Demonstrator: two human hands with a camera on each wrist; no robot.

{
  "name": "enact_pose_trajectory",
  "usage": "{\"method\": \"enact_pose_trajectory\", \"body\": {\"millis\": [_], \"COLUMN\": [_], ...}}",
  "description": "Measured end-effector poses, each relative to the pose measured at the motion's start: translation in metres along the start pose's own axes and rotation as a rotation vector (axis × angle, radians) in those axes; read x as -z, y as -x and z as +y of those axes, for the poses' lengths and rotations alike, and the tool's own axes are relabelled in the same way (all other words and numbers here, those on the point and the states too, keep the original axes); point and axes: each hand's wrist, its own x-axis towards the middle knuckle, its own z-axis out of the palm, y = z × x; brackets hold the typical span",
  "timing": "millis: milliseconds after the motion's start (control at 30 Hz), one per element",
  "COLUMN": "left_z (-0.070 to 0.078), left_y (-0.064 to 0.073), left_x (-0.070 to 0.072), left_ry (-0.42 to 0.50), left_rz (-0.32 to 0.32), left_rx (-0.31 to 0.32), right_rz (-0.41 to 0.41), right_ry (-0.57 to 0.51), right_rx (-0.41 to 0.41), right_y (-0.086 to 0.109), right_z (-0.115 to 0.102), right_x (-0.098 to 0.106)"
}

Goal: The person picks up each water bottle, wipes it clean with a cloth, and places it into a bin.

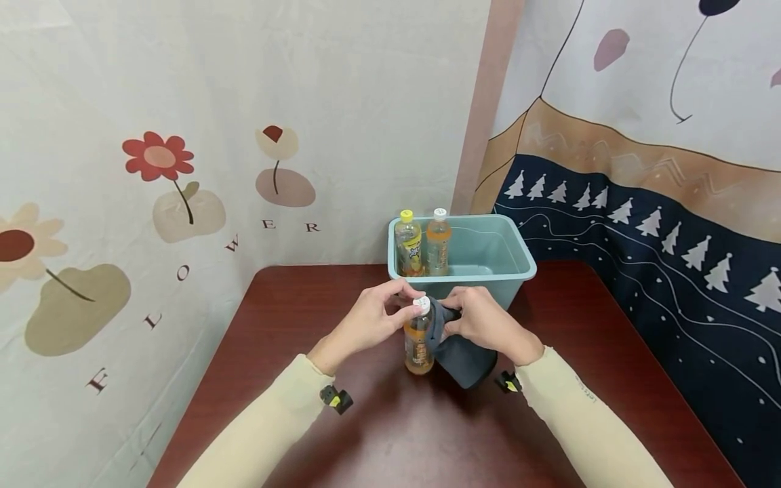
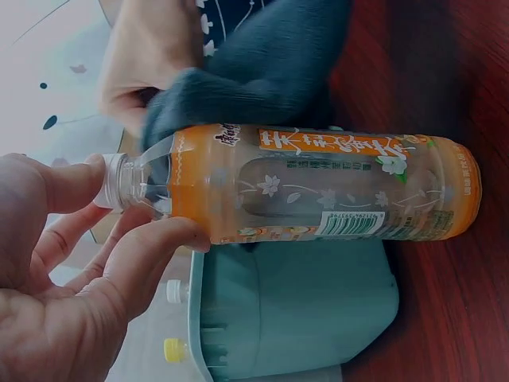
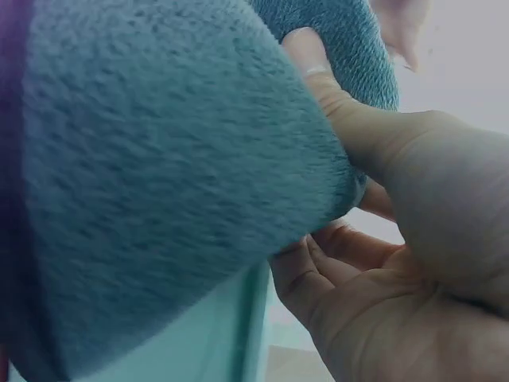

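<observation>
A clear plastic drink bottle (image 2: 318, 187) with an orange label and white cap stands upright on the table in front of the bin. My left hand (image 1: 377, 313) pinches its cap (image 2: 114, 181) between thumb and fingers. Against the bottle's right side my right hand (image 1: 485, 324) grips a grey-blue cloth (image 1: 465, 358) by its upper part, and the lower part hangs down toward the table. The cloth (image 3: 175, 159) fills much of the right wrist view, with the thumb pressed on it. It hides part of the bottle in the head view.
Behind the hands is a light blue plastic bin (image 1: 488, 276). At its left end stand a yellow-capped bottle (image 1: 410, 247) and a white-capped bottle (image 1: 438, 247). The dark red table (image 1: 293, 325) meets printed fabric hangings at the back and right.
</observation>
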Motion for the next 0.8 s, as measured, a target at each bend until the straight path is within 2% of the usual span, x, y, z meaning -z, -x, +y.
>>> {"method": "enact_pose_trajectory", "body": {"millis": [233,533,800], "left_z": [-0.001,0.005,0.009], "left_y": [-0.001,0.000,0.001], "left_x": [0.004,0.006,0.000], "left_ry": [-0.016,-0.051,-0.099], "left_rz": [-0.001,-0.020,0.042], "left_rx": [-0.012,-0.006,-0.004], "right_rz": [0.044,0.044,0.065], "right_ry": [-0.037,-0.041,0.010], "right_rx": [0.019,0.003,0.005], "right_y": [-0.005,-0.003,0.000], "right_z": [-0.012,-0.011,-0.008], "right_x": [0.009,0.009,0.014]}}
